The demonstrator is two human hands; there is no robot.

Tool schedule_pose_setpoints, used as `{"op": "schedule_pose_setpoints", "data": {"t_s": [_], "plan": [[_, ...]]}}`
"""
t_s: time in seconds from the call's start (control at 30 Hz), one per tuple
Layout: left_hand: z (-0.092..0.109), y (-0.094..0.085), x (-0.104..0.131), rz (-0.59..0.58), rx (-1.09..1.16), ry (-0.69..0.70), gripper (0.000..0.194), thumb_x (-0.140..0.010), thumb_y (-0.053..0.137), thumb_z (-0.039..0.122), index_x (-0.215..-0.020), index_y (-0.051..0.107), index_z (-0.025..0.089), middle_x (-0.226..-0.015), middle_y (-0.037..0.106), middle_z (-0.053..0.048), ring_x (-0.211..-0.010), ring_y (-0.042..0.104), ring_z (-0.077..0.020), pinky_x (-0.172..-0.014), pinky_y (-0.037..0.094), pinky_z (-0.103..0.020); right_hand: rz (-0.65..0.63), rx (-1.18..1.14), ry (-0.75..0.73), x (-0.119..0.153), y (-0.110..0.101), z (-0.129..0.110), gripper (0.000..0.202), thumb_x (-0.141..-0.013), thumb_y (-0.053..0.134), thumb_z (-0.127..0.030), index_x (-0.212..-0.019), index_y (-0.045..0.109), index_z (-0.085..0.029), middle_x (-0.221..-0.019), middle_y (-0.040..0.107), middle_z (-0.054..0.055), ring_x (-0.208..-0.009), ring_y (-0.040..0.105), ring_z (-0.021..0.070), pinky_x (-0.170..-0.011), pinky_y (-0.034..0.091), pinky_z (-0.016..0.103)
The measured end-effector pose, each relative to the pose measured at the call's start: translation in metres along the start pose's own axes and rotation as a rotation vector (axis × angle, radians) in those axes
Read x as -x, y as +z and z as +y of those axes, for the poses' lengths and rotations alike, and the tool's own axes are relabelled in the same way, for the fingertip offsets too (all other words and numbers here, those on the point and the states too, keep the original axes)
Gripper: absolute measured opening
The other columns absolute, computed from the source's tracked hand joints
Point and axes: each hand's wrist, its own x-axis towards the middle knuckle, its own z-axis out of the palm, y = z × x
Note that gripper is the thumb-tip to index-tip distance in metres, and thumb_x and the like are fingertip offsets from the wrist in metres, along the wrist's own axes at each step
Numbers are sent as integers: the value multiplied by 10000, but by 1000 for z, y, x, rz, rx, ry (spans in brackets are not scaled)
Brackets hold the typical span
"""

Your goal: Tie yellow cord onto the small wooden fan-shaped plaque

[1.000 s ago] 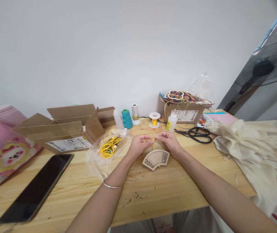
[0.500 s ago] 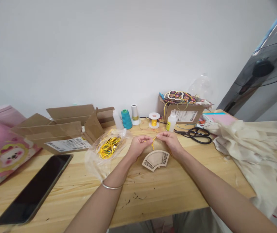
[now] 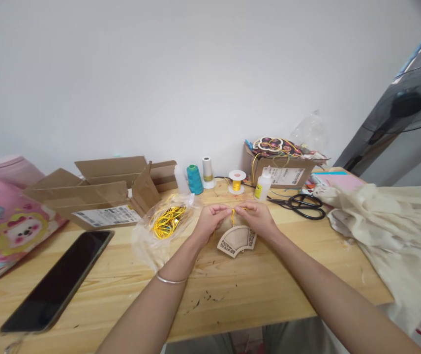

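Observation:
A fan-shaped wooden piece [image 3: 237, 241] with cut-out lattice ends hangs from a yellow cord [image 3: 233, 219] just over the table. My left hand [image 3: 211, 220] pinches the cord from the left, thumb against fingers. From the other side my right hand [image 3: 256, 217] pinches the same cord, its fingertips close to the left ones. Between the two hands the cord shows a small knot or twist; its exact form is too small to tell. A clear plastic bag [image 3: 151, 246] with a tangle of yellow cord [image 3: 168, 221] lies left of my left hand.
Behind the hands stand a teal thread cone [image 3: 195, 180], a white spool [image 3: 207, 172], a yellow cord spool [image 3: 237, 183] and a small bottle [image 3: 262, 186]. Black scissors [image 3: 302, 205] and cream cloth [image 3: 365, 221] lie right. Cardboard boxes [image 3: 103, 196] and a phone [image 3: 57, 280] are left.
My hands have drawn slightly closer around the cord, and its knotted part now sits tighter between the fingertips. The wooden piece has turned a little. The whole view has shifted slightly.

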Motion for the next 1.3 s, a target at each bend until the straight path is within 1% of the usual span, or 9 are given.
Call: {"op": "schedule_pose_setpoints", "data": {"t_s": [0.3, 0.57, 0.63, 0.73, 0.83, 0.97, 1.1, 1.2, 1.3], "plan": [[8, 4, 2, 95, -75, -14, 236, -507, 650, 301, -644, 612, 112, -365, 449, 61, -332, 279, -14, -368, 201, -173, 35, 35, -52, 1, -3, -3, 170, -689, 498, -263, -646, 617, -150, -632, 616, 38, -606, 542, 138, -581, 410, 254], [2, 1, 0, 82, -51, 44, 231, -512, 647, 303, -639, 615, 113, -509, 569, 14, -437, 428, -43, -447, 312, -170, 44, 30, -114, 1, -4, -7, 165, -676, 508, -254, -610, 616, -149, -595, 578, 31, -600, 510, 129, -592, 381, 254], [1, 0, 0, 87, -43, 51, 232, -509, 650, 291, -653, 611, 113, -562, 591, 3, -484, 465, -56, -487, 339, -175, 34, -39, -24, 1, -3, -5, 157, -660, 521, -266, -610, 609, -146, -593, 573, 23, -587, 501, 122, -569, 375, 245], [1, -1, 0, 84, -33, 18, 265, -508, 647, 299, -693, 600, 115, -571, 594, -2, -484, 473, -64, -487, 346, -183, -4, -269, 228, -1, -4, -1, 150, -628, 544, -277, -596, 581, -136, -526, 531, -8, -481, 450, 81, -474, 344, 208], [0, -2, -1, 82, -81, 23, 274, -514, 638, 314, -692, 592, 112, -541, 573, 6, -453, 444, -55, -453, 319, -173, -102, -533, 493, -1, -11, -1, 154, -613, 553, -279, -575, 539, -130, -373, 336, -79, -327, 253, 25, -339, 209, 168], [-3, 0, -2, 80, -202, 102, 256, -547, 607, 328, -677, 593, 108, -481, 516, 29, -406, 365, -35, -404, 252, -163, -284, -878, 719, -3, -22, -2, 175, -661, 490, -307, -644, 505, -133, -388, 153, -111, -316, 87, 19, -297, 68, 161], [-2, 1, -2, 88, -221, 125, 239, -572, 587, 324, -677, 580, 109, -449, 461, 46, -387, 311, -26, -387, 217, -165, -406, -1024, 783, -4, -24, 0, 144, -693, 424, -262, -721, 499, -142, -396, 153, -104, -315, 86, 30, -285, 74, 160], [0, 1, -1, 76, -217, 120, 225, -589, 574, 315, -683, 568, 111, -413, 407, 62, -369, 285, -23, -373, 205, -165, -412, -1030, 745, -4, -23, 0, 128, -680, 442, -224, -760, 507, -148, -388, 180, -103, -316, 95, 27, -290, 73, 153], [-1, 1, -2, 40, -198, 113, 231, -605, 558, 326, -699, 563, 114, -439, 423, 55, -369, 306, -25, -361, 214, -162, -383, -996, 703, -3, -21, -3, 148, -663, 473, -220, -782, 517, -144, -409, 296, -92, -317, 138, 13, -298, 78, 151]]}}
